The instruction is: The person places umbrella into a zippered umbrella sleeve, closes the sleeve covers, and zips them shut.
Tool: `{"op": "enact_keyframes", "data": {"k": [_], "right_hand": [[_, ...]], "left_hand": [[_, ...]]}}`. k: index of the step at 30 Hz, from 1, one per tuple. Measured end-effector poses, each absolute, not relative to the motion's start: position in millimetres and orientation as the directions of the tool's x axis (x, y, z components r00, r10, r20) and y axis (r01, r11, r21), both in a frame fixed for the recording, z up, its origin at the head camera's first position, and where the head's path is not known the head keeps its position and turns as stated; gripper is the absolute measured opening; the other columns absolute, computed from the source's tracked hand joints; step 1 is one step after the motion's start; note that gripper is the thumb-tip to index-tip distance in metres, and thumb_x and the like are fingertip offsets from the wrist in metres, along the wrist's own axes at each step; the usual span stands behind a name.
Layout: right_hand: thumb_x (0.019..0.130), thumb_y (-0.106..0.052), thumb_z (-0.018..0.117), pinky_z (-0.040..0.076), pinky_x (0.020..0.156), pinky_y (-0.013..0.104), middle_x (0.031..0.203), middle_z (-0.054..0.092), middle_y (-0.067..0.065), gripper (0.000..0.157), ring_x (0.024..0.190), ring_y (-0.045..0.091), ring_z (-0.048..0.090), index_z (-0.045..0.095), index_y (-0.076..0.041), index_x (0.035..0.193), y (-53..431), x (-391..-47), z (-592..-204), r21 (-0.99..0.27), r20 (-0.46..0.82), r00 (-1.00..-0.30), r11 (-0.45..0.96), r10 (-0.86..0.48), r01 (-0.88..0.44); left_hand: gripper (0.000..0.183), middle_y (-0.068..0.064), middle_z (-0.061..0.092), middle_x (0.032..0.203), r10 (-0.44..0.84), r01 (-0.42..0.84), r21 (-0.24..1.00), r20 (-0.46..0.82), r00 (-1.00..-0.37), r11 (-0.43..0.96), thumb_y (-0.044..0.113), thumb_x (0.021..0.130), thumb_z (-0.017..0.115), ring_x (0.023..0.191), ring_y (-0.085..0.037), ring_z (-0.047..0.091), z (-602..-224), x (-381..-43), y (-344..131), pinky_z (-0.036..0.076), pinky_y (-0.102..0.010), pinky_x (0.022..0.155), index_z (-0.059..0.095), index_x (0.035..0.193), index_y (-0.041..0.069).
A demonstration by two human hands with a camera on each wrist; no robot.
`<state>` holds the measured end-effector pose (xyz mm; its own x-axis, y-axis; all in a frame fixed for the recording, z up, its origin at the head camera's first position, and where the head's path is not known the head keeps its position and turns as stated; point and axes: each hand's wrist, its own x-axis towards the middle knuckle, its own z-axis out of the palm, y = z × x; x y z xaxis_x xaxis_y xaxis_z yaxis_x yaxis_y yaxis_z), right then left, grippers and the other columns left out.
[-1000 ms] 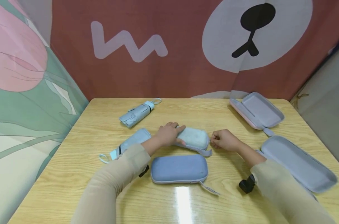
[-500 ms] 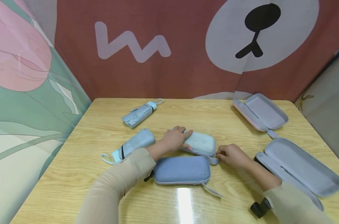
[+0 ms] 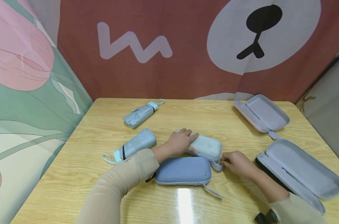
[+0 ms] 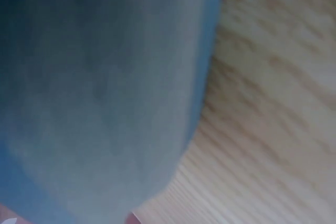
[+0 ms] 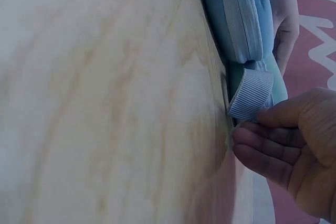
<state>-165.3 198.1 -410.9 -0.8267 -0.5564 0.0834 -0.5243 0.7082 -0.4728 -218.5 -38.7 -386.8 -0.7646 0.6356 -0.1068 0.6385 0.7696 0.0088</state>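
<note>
A pale mint zip case [image 3: 206,147] lies closed near the table's middle. My left hand [image 3: 180,142] grips its left end, with the thumb on the near side and the fingers over the top. At its right end, my right hand [image 3: 237,163] pinches the zipper pull, which the fingertips mostly hide. Beside those fingertips in the right wrist view sticks out the case's ribbed grey loop strap [image 5: 252,95]. Just in front rests a closed blue zip case [image 3: 183,171], its strap trailing right. Blurred blue-grey fabric [image 4: 105,103] fills much of the left wrist view.
Two folded light-blue umbrellas, one farther back [image 3: 140,115] and one nearer [image 3: 138,143], lie at left. To the right, a pink case [image 3: 263,113] and a long grey-lined case [image 3: 300,174] lie spread open. A patterned cloth [image 3: 147,77] hangs behind the table.
The mint case has shifted slightly right and towards me, its right end turning nearer. My left hand moves with it; my right hand has moved around its right end towards the near corner.
</note>
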Motion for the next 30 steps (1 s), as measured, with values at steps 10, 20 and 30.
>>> {"op": "enact_keyframes", "data": {"k": [10,20,30], "right_hand": [[0.075,-0.003,0.063,0.034,0.044,0.019,0.058,0.048,-0.012,0.013,0.050,-0.001,0.035,0.057,-0.012,0.067,197,-157,-412,-0.484,0.111,-0.829,0.699,-0.548,-0.527],[0.075,-0.002,0.062,0.037,0.047,0.019,0.059,0.048,-0.012,0.017,0.051,-0.001,0.038,0.055,-0.014,0.066,188,-154,-415,-0.509,0.133,-0.814,0.666,-0.565,-0.546],[0.076,-0.001,0.061,0.037,0.047,0.020,0.060,0.049,-0.011,0.016,0.052,-0.001,0.039,0.055,-0.013,0.067,185,-155,-415,-0.531,0.110,-0.814,0.659,-0.570,-0.533]], "left_hand": [[0.073,-0.007,0.037,0.131,0.642,0.646,0.001,-0.106,-0.759,0.764,0.062,0.075,0.040,0.118,-0.024,0.032,-387,-216,-35,0.039,-0.046,0.081,0.028,0.136,0.023],[0.072,-0.007,0.038,0.130,0.646,0.649,-0.040,-0.073,-0.760,0.760,0.062,0.076,0.041,0.116,-0.024,0.035,-387,-212,-34,0.042,-0.043,0.079,0.030,0.135,0.023],[0.071,-0.007,0.036,0.132,0.652,0.654,-0.004,-0.068,-0.755,0.757,0.062,0.077,0.041,0.119,-0.025,0.032,-389,-213,-39,0.039,-0.045,0.082,0.029,0.136,0.024]]}}
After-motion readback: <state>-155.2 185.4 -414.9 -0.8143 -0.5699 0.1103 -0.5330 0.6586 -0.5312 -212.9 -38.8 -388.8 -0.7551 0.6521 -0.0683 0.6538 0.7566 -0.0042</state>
